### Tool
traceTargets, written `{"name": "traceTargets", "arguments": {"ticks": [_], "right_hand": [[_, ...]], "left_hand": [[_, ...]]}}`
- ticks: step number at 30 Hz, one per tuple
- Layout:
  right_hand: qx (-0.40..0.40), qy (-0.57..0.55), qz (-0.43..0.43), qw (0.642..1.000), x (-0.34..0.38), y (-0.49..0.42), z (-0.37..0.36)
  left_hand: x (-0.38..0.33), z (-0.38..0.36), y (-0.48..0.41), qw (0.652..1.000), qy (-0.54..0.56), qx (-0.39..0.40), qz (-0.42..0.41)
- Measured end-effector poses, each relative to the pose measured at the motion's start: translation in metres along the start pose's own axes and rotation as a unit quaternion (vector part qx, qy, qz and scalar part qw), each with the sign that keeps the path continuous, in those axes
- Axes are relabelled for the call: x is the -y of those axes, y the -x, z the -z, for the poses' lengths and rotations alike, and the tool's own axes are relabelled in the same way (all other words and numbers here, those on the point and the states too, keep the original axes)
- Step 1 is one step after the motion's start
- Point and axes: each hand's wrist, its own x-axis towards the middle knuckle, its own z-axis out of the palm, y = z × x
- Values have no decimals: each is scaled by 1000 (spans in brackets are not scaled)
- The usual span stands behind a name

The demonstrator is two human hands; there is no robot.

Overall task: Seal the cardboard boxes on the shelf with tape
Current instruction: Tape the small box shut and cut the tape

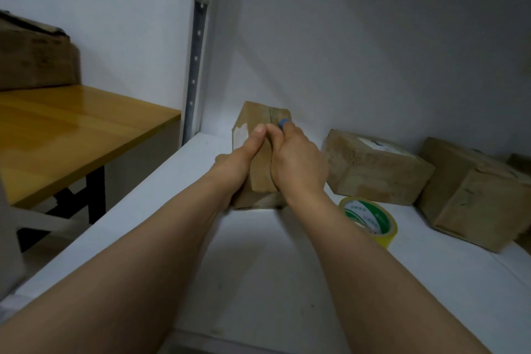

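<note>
Cardboard box point(258, 175), seemingly light and stiff, suits side grips: left hand point(238, 158) clasps it, right hand point(297, 164) pinches a blue tool point(284, 122).

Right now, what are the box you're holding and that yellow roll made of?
The cardboard box: matte brown cardboard, creased. The tape roll: glossy yellow film, probably plastic, since its side shines; the green-and-white printed core looks like card. The blue tool in the right hand is too small to tell.
</note>
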Motion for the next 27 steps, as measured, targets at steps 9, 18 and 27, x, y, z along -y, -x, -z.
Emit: {"name": "traceTargets", "arguments": {"ticks": [9,18,27], "right_hand": [[-37,-26,84,995,-11,43,-19],[-8,-125,69,990,-9,30,-4],[174,-473,-181,845,-24,22,30]], "left_hand": [[-14,-1,20,998,-34,37,-32],[-13,0,20,999,-16,40,-18],[-24,-2,44,996,60,52,-51]]}}
